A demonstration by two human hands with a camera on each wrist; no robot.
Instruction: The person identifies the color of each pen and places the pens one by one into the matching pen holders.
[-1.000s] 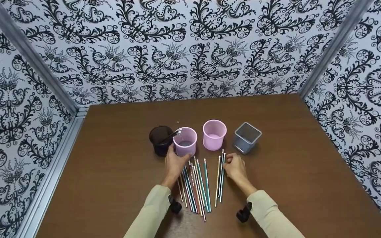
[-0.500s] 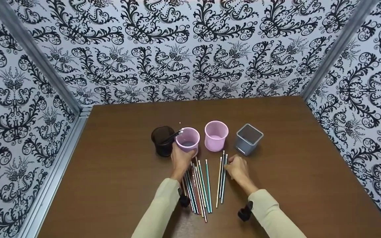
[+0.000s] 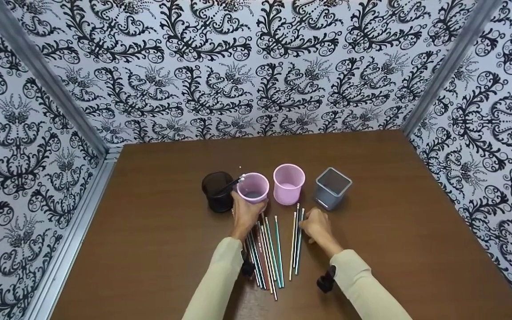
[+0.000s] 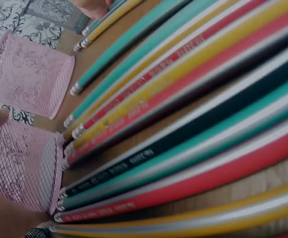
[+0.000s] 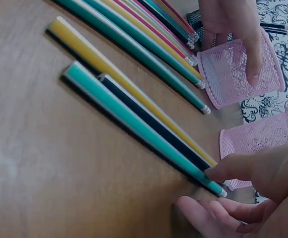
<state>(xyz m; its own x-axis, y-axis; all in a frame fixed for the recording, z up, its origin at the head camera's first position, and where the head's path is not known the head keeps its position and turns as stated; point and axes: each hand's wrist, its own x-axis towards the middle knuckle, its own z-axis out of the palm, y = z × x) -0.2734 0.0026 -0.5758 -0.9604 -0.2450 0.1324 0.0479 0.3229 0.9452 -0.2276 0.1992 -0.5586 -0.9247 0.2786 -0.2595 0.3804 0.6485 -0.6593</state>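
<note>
My left hand (image 3: 246, 211) grips a pink mesh pencil cup (image 3: 254, 181) low on its near side, thumb on the right, fingers on the left. A second pink mesh cup (image 3: 288, 184) stands just right of it. My right hand (image 3: 317, 225) pinches a teal pencil (image 5: 134, 124) near its eraser end, the thumb pressing on it and the other fingers curled close below. Beside that pencil lie a black pencil (image 5: 149, 116) and a yellow pencil (image 5: 119, 79). More striped pencils (image 4: 149, 94) in several colours lie fanned out under my left wrist, erasers toward the cups.
A black mesh cup (image 3: 211, 189) holding dark pencils (image 3: 234, 182) stands left of the gripped cup. On the far right is a grey square mesh cup (image 3: 331, 191). The brown table (image 3: 407, 213) backs onto patterned walls (image 3: 256, 89).
My left hand has shifted right and settled round the left pink cup, which has moved slightly toward the other pink cup. The right hand stays at the three pencils.
</note>
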